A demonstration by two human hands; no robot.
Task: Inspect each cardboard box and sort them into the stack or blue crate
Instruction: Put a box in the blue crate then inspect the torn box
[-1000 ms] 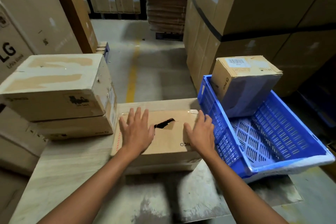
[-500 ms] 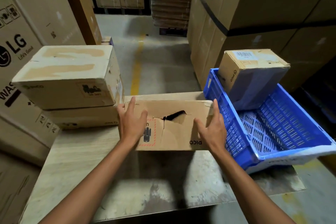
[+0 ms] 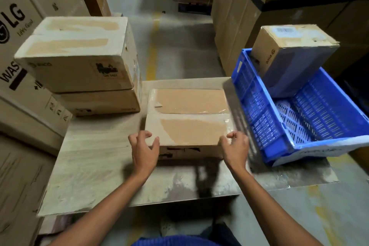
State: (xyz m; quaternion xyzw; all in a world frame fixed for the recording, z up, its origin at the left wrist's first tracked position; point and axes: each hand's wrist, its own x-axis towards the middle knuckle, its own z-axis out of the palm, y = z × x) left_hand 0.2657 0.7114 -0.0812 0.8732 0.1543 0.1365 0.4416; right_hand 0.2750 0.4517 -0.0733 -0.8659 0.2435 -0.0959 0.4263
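Middle box (image 3: 189, 118) sat flat on the table (image 3: 95, 166), dead centre, between the two destinations, so either sort was a short move.

You had your left hand (image 3: 143, 150) curled round its 7 o'clock corner and your right hand (image 3: 235, 148) curled round the 5 o'clock corner. Both were gripping, thumbs on the near face, fingers over the top edge. My read: a two-corner hold like that was there to tip or turn the box for inspection, not to carry it yet.

Its top face showed taped flaps with bare patches; no damage visible from this side. The near face was mostly in shadow, so I can't judge it.

The stack (image 3: 79, 62) sat at 10 o'clock from the middle box, edges roughly square, just beside it. The blue crate (image 3: 257, 110) sat at 3 o'clock, overhanging the table edge. A small box (image 3: 289, 56) leaned in its far corner at 1 o'clock, leaving most of the crate floor free.

Count:
- small boxes: 4 (2 stacked, 1 in the crate, 1 in your hands)
- crate: 1
- hands on the box: 2

Sort call was not yet made.
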